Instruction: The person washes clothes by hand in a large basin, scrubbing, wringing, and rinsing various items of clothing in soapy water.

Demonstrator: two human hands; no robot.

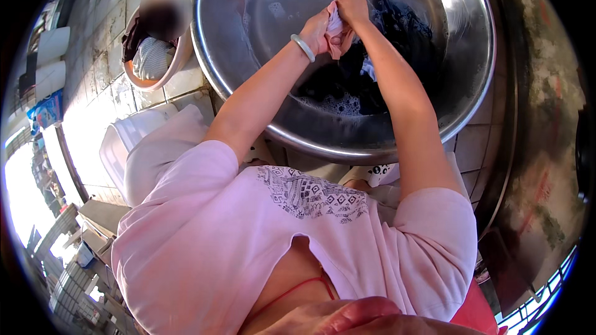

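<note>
A bunched pale pink cloth (pixel 334 25) is gripped between my two hands above a wide stainless steel basin (pixel 219 32). My left hand (pixel 317 31), with a pale bangle (pixel 302 48) at the wrist, closes around its left side. From the upper right, my right hand (pixel 352 7) clasps the same cloth. Beneath them, soapy water covers part of the basin's floor. Dark wet fabric (pixel 405 32) spreads through the water at the right and near side. A small light-coloured patch of cloth (pixel 369 69) shows among it, partly hidden by my right forearm.
Left of the basin, a pink bucket (pixel 156 84) holds dark clothes and a light striped garment (pixel 151 58). A translucent plastic tub (pixel 116 142) stands by my left leg. Tiles (pixel 104 70) cover the floor. A stained wall (pixel 549 102) rises at the right.
</note>
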